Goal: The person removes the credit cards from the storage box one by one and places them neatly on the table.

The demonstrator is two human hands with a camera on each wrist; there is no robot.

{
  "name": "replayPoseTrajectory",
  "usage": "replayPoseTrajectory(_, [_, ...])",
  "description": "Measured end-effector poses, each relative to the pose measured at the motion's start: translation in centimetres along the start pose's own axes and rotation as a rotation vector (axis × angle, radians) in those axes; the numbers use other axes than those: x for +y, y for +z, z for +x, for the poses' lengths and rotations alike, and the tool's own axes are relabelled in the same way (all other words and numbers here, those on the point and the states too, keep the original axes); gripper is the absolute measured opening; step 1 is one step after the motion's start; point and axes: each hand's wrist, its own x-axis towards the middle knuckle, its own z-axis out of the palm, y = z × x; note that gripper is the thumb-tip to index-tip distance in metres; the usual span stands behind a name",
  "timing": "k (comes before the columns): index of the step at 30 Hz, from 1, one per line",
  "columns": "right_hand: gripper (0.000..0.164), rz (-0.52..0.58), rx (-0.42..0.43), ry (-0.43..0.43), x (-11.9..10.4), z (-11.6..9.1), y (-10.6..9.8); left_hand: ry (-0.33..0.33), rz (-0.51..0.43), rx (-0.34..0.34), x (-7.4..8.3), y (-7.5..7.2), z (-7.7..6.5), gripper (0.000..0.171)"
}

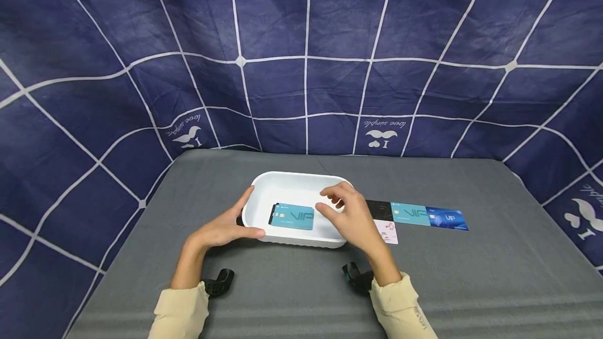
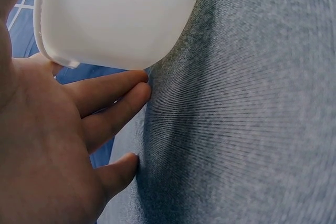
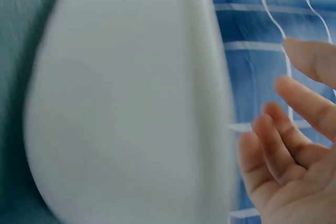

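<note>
A navy cloth with white grid lines [image 1: 273,20] hung behind the grey fabric-covered worktop [image 1: 471,182]. Set in from its far edge stood a rounded white plastic tray [image 1: 289,184]; inside, nearer its near edge, lay a thin rectangular card stack, teal on top [image 1: 293,217]. The left hand [image 1: 226,228], fingers spread, touched the tray's left end; the right hand [image 1: 350,213], thumb parted from bent fingers, hovered over the right end, holding nothing. The cards seemed light, stiff, probably slick, best pinched by opposite edges.
</note>
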Motion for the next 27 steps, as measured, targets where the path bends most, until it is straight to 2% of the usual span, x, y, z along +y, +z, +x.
replayPoseTrajectory(5, [0.024,-0.008,-0.026,-0.031,-0.6,0.3,2.8,0.007,-0.020,-0.014,0.2,0.1,0.1,0.118])
replayPoseTrajectory(11, [0.033,-0.139,-0.188,-0.041,-0.8,0.5,5.1,0.016,-0.040,-0.017,-0.1,0.1,0.1,0.115])
replayPoseTrajectory(15, [0.041,-0.221,-0.283,-0.061,-0.5,1.3,5.9,0.026,-0.056,-0.014,-0.3,0.1,-0.1,0.116])
replayPoseTrajectory(21, [0.052,-0.275,-0.340,0.005,0.4,3.1,6.9,0.002,-0.051,-0.032,-0.4,0.3,0.0,0.116])
replayPoseTrajectory(27, [0.064,-0.438,-0.399,0.014,1.2,3.8,7.7,0.006,-0.036,-0.019,-0.3,0.1,0.1,0.115])
